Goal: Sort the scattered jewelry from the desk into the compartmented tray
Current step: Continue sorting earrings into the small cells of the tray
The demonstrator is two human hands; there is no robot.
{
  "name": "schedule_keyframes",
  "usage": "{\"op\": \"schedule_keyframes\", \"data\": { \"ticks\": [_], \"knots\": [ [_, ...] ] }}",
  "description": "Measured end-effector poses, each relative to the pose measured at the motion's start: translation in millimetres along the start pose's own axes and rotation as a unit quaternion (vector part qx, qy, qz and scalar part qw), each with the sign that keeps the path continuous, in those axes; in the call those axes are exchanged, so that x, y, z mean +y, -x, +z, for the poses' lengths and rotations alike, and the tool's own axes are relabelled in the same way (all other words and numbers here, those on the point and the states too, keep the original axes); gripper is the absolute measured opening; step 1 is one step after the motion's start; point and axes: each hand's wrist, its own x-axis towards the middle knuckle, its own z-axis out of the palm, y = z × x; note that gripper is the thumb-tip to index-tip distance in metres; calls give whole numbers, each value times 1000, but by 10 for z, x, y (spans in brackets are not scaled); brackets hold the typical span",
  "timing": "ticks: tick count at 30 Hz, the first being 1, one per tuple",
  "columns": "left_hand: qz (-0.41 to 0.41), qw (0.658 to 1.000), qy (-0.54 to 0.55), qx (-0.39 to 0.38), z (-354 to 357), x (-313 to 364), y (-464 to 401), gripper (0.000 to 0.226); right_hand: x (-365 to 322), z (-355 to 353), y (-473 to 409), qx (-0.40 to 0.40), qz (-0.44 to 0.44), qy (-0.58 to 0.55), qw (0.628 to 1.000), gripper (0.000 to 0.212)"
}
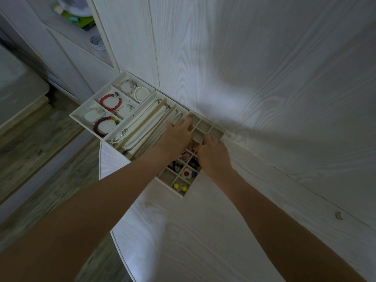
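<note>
Both hands over cream small-grid compartmented tray [205, 127] at white wood-grain desk [203, 231] back edge. Left hand [177, 135] palm down, fingers loosely spread, small silver ring [190, 118] at fingertips above far-left cell. Right hand [213, 153] fingers curled into mid cells; grip contents can't tell. Red bead bracelet [110, 102] in left tray, silver chain necklaces [138, 123] in long middle slots, white flower piece [187, 173] + yellow beads [180, 187] in near cells.

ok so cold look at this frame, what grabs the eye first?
Both hands meet over the small-grid tray against the wall: left hand at its left edge, right hand over its middle. Next, colour: a bright red bead bracelet in the far-left bracelet tray, and a white flower piece plus yellow beads in the grid's near cells.
</note>
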Motion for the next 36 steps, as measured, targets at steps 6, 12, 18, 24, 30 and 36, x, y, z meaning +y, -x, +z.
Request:
{"op": "schedule_keyframes", "data": {
  "ticks": [6,12,18,24,30,36],
  "knots": [
    [39,997,-67,20,-39,49,38,20,70,18,27,-7,-21,-10,1000,31],
    [46,995,-87,-19,-92,81,90,24,59,77,90,3,-15,-10,1000,30],
    [14,994,-106,-22,-100,146,112,27,111,53,76,10,-24,-18,999,29],
    [-2,995,-100,7,-37,165,117,22,118,64,70,6,-21,-17,1000,28],
    [-35,997,-52,-47,-60,115,53,23,125,41,73,10,-23,-20,999,28],
    [-38,991,-56,-115,-157,120,-153,25,105,20,43,4,-19,-17,1000,25]
  ]
}}
